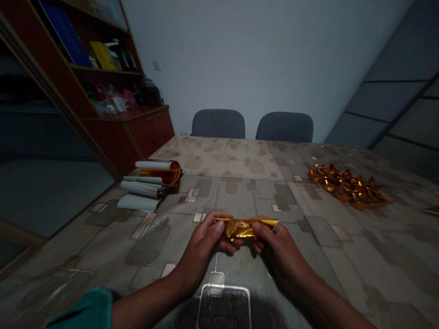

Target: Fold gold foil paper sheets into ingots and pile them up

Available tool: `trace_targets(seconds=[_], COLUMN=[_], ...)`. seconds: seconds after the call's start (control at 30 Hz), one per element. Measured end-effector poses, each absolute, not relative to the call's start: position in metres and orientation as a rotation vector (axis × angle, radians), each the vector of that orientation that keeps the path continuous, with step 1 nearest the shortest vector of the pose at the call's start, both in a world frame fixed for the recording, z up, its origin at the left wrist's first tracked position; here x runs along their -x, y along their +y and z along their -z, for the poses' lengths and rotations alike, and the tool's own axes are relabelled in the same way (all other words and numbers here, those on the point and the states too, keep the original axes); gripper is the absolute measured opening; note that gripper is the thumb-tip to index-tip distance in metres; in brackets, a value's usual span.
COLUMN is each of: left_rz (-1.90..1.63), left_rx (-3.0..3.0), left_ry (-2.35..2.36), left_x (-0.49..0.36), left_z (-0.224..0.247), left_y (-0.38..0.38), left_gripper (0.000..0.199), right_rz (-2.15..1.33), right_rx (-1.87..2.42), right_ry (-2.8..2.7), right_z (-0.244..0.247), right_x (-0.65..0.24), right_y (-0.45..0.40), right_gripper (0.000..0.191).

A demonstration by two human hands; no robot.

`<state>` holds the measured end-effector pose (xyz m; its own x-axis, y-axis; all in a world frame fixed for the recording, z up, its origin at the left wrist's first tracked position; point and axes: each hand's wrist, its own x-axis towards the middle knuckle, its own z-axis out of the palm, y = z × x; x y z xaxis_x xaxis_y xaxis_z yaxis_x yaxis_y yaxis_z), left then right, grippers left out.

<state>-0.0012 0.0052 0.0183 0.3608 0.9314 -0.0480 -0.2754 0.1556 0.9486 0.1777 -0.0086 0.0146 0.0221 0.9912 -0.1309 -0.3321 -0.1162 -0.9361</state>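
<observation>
A shiny gold foil paper, partly folded into a long narrow shape, is held level above the near part of the table. My left hand grips its left end, thumb on top and fingers curled beneath. At the right end my right hand pinches it in the same way, thumb pressed on the foil. Folded gold foil pieces lie grouped in rows on the table to the right. On the left rests a stack of curled sheets, pale on one side and gold on the other.
The table has a patterned cover. Two grey chairs stand at its far side against a pale wall. A reddish wooden cabinet with shelves of various items is at the far left. The edge of another object shows at far right.
</observation>
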Motion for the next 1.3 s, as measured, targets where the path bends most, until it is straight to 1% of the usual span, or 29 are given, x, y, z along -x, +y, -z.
trace_targets(seconds=[0.13,0.23,0.4,0.53,0.8,0.9,1.07,1.2,1.3], left_rz=[-1.088,-1.092,-0.977,-0.907,-0.846,-0.811,-0.684,-0.669,-0.734], left_rx=[-1.17,-1.218,-1.202,-1.191,-1.179,-1.197,-1.142,-1.067,-0.97], left_ry=[0.876,0.95,0.961,0.948,0.922,0.922,0.89,0.843,0.832], left_x=[0.008,0.008,0.003,0.002,0.001,0.0,0.0,-0.001,0.0], left_z=[-0.024,-0.028,-0.03,-0.029,-0.027,-0.025,-0.02,-0.017,-0.02], left_y=[0.012,0.015,0.016,0.015,0.016,0.015,0.014,0.014,0.014], left_gripper=[0.032,0.026,0.025,0.021,0.018,0.021,0.035,0.035,0.031], right_rz=[-1.429,-1.477,-1.528,-1.534,-1.507,-1.473,-1.544,-1.507,-1.42], right_rx=[1.096,1.114,1.135,1.118,1.056,1.047,0.941,0.965,1.022], right_ry=[-0.86,-0.894,-0.987,-0.996,-1.047,-1.14,-1.353,-1.385,-1.348], right_z=[-0.017,-0.018,-0.021,-0.018,-0.017,-0.022,-0.024,-0.02,-0.018], right_x=[-0.185,-0.187,-0.185,-0.186,-0.189,-0.19,-0.19,-0.188,-0.193], right_y=[-0.007,-0.008,-0.008,-0.007,-0.006,-0.005,-0.009,-0.01,-0.005], right_gripper=[0.026,0.026,0.022,0.022,0.021,0.021,0.025,0.03,0.034])
